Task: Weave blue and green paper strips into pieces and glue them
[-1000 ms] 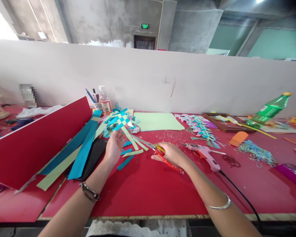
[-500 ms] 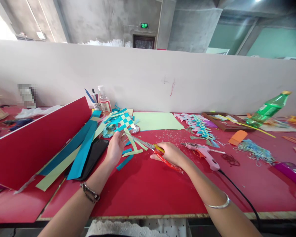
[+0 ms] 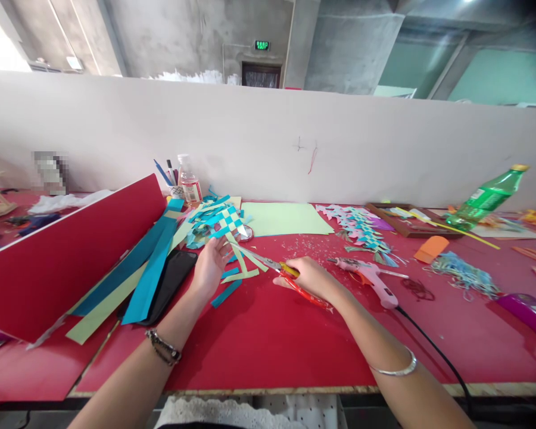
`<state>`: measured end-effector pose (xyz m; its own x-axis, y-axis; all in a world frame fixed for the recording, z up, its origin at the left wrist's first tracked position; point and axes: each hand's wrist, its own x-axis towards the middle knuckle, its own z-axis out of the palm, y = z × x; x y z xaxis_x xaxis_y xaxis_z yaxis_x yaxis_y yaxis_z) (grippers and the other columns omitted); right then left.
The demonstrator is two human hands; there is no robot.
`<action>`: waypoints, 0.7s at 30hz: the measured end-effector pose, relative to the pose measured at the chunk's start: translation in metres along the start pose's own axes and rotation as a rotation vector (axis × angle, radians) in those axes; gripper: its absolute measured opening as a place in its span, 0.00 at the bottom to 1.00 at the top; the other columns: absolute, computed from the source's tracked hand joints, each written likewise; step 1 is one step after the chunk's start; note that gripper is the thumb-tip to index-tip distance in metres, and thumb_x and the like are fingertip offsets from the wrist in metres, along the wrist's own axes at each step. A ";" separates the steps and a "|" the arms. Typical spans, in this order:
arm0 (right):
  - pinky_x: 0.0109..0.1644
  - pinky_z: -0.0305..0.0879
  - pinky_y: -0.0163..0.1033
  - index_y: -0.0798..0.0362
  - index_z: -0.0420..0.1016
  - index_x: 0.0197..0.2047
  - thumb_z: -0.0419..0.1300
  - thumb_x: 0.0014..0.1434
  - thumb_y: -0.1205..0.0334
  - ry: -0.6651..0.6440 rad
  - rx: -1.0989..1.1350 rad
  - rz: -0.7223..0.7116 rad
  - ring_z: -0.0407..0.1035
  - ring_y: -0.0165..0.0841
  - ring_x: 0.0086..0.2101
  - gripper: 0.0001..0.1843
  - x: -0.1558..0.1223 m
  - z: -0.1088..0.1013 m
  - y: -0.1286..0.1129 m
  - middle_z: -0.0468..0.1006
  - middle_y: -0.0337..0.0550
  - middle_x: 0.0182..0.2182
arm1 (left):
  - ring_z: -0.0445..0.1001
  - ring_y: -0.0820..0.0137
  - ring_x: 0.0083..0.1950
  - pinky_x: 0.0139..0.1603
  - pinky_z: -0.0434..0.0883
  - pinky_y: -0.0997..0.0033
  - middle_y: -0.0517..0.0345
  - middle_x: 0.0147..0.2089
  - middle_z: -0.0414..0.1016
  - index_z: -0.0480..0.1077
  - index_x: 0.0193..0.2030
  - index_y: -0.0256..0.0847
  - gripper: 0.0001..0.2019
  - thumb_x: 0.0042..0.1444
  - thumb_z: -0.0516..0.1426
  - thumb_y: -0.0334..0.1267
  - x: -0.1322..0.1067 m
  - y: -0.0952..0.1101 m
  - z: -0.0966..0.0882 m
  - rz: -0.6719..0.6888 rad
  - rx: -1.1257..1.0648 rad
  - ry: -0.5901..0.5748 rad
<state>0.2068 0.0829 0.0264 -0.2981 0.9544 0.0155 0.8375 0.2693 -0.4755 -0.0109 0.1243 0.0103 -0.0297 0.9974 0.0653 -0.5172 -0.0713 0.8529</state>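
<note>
My left hand (image 3: 209, 267) pinches a woven piece of paper strips (image 3: 230, 221), checkered in teal and pale green, with loose strip ends hanging from it. In my right hand (image 3: 310, 277) is a pair of scissors (image 3: 290, 280) with red and yellow handles. The blades point left and reach a pale green strip just below the woven piece; whether they are fully closed on it is hard to see. Cut strip ends, such as a teal scrap (image 3: 226, 294), lie on the red table (image 3: 268, 345) beneath.
Left of my hands lie long teal strips (image 3: 147, 277), a black phone-like object (image 3: 178, 277) and an upright red board (image 3: 71, 256). A pale green sheet (image 3: 286, 219) lies behind. On the right are a pink glue gun (image 3: 370, 280), finished woven pieces (image 3: 361, 232) and a tilted green bottle (image 3: 485, 199).
The woven piece has tilted slightly in my left hand. Both hands and the scissors have stayed almost in place.
</note>
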 end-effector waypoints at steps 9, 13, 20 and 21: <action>0.23 0.47 0.32 0.53 0.67 0.23 0.53 0.44 0.37 0.021 -0.199 0.043 0.64 0.30 0.22 0.25 0.001 0.002 -0.004 0.71 0.41 0.21 | 0.63 0.70 0.55 0.54 0.61 0.67 0.56 0.51 0.68 0.67 0.38 0.42 0.12 0.57 0.44 0.39 0.002 0.006 -0.001 0.100 0.021 0.277; 0.25 0.51 0.33 0.53 0.68 0.27 0.51 0.46 0.38 0.066 -0.303 0.046 0.68 0.34 0.28 0.24 -0.001 0.001 -0.013 0.74 0.43 0.26 | 0.63 0.69 0.55 0.55 0.61 0.66 0.52 0.51 0.68 0.67 0.39 0.38 0.14 0.57 0.42 0.38 0.001 0.015 0.000 0.168 0.033 0.297; 0.30 0.60 0.37 0.56 0.70 0.35 0.53 0.50 0.49 0.107 -0.504 0.203 0.70 0.40 0.32 0.19 -0.035 -0.001 -0.032 0.75 0.49 0.32 | 0.67 0.67 0.51 0.53 0.62 0.65 0.50 0.47 0.71 0.67 0.38 0.37 0.14 0.55 0.44 0.41 0.003 0.007 -0.007 0.158 0.083 0.294; 0.30 0.60 0.37 0.58 0.70 0.36 0.52 0.51 0.49 0.115 -0.515 0.259 0.70 0.40 0.32 0.19 -0.040 0.001 -0.032 0.74 0.51 0.32 | 0.68 0.66 0.50 0.53 0.62 0.64 0.50 0.46 0.71 0.67 0.38 0.37 0.15 0.54 0.45 0.43 0.003 0.005 -0.008 0.154 0.105 0.270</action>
<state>0.1918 0.0357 0.0395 -0.0269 0.9975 0.0650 0.9996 0.0262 0.0114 -0.0202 0.1268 0.0106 -0.3337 0.9401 0.0699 -0.3987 -0.2080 0.8932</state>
